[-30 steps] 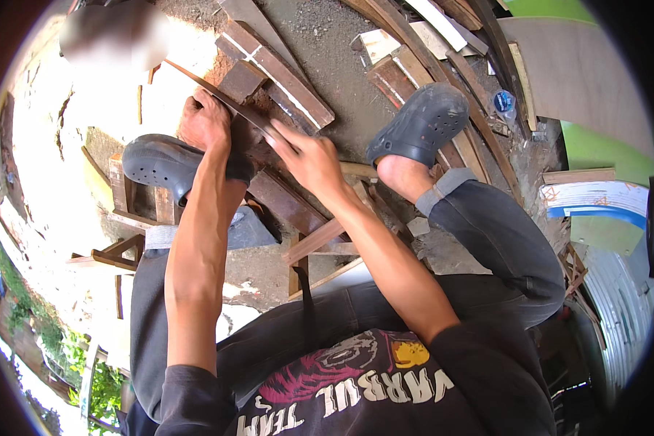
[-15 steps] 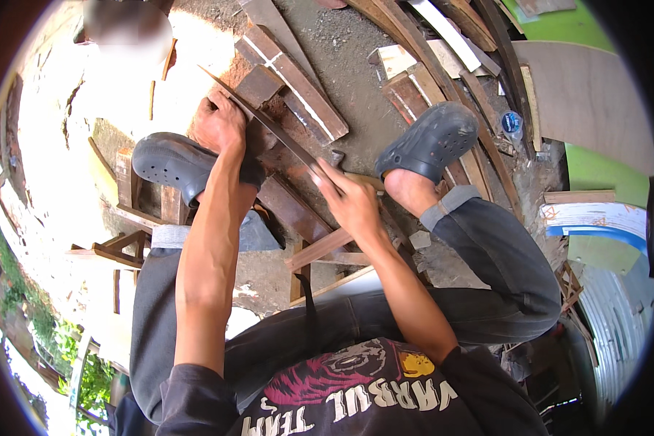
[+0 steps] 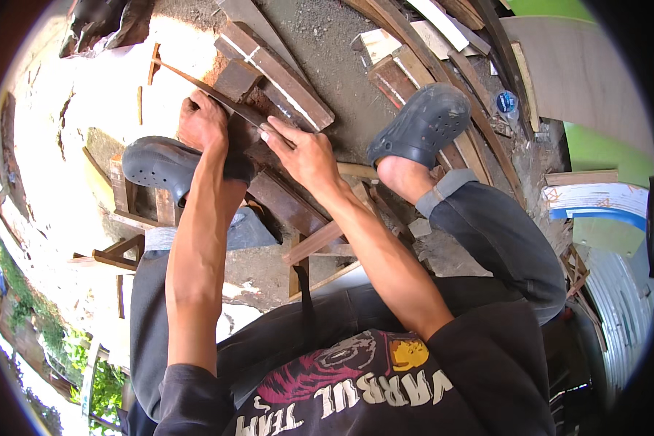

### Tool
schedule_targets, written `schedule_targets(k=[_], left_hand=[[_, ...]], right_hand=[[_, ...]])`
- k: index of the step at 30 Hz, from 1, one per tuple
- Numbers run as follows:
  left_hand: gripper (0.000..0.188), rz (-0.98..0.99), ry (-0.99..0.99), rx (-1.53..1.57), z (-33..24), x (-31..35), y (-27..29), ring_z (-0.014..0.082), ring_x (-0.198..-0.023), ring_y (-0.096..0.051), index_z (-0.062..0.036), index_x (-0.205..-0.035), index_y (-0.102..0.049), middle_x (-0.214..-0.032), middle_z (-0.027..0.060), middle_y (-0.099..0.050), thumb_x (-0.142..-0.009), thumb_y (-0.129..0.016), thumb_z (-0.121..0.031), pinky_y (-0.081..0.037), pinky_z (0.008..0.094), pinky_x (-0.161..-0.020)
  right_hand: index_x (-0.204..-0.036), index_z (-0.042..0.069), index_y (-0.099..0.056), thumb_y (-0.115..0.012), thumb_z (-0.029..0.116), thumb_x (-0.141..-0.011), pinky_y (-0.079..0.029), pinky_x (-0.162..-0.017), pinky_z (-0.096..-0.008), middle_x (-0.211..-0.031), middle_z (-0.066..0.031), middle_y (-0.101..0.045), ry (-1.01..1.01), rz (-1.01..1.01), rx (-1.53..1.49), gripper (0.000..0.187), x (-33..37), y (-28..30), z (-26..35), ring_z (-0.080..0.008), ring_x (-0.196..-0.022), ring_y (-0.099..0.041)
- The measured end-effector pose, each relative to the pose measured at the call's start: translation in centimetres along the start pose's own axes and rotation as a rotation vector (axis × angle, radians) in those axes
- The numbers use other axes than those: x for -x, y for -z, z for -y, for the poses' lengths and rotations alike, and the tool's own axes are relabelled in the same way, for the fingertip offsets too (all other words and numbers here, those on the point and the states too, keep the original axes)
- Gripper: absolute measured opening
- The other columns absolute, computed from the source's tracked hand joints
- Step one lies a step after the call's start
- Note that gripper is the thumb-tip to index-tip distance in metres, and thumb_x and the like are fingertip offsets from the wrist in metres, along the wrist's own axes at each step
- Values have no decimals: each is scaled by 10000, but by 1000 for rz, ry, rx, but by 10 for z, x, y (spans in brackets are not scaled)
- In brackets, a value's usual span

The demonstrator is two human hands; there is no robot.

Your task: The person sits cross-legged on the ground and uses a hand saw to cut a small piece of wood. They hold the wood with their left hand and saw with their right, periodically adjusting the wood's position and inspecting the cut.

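My left hand (image 3: 203,125) is closed, knuckles up, beside my left clog (image 3: 160,166); what lies under its curled fingers is hidden. Past its right side slants a long thin dark saw-like blade (image 3: 209,90), seen nearly edge-on and narrowing toward the far left. My right hand (image 3: 303,154) grips its near end, with one finger stretched along it; any handle is covered. Just beyond the blade sits a brown wood block (image 3: 237,78). A brown timber (image 3: 287,198) lies on the near side, between my feet.
Brown beams with a white line (image 3: 276,76) lie ahead. My right clog (image 3: 425,125) stands by long planks (image 3: 479,156). A small wooden frame (image 3: 116,254) is at left. A plastic cup (image 3: 506,104) and a plywood sheet (image 3: 581,87) are at right.
My right hand has pushed forward and left, closer to my left hand, and the blade's tip has gone farther left. The whole view has shifted slightly.
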State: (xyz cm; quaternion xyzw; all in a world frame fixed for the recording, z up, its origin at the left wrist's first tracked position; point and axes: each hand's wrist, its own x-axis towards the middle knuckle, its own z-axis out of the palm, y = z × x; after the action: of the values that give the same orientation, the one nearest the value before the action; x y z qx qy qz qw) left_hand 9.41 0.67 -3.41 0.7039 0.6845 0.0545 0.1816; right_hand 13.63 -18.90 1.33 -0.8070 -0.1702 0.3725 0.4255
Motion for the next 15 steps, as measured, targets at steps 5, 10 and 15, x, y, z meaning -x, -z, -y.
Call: schedule_targets(k=[5, 10, 15], left_hand=[[493, 25, 67, -74, 4, -5, 3, 371, -840, -691, -76, -943, -746, -865, 168, -746, -963, -470, -483, -504, 475, -820], [476, -66, -50, 44, 5, -4, -4, 420, -749, -669, -39, -907, -751, -795, 231, -711, -956, -532, -458, -499, 503, -743], [485, -78, -30, 35, 16, -11, -8, 427, -753, -664, -13, -896, -740, -804, 249, -705, -961, -532, -445, -496, 510, -758]], right_hand=[[-1300, 109, -686, -685, 390, -968, -535, -627, -406, -833, -293, -661, -118, 39, 47, 435, 54, 34, -6, -364, -699, -684], [-1294, 60, -677, -680, 319, -988, -549, -658, -339, -1026, -269, -701, -22, 10, -92, 401, -2, -7, 2, -133, -656, -669], [-1278, 82, -699, -683, 410, -966, -588, -752, -370, -1004, -266, -710, 148, -112, -153, 452, 68, 22, -56, -310, -923, -753]])
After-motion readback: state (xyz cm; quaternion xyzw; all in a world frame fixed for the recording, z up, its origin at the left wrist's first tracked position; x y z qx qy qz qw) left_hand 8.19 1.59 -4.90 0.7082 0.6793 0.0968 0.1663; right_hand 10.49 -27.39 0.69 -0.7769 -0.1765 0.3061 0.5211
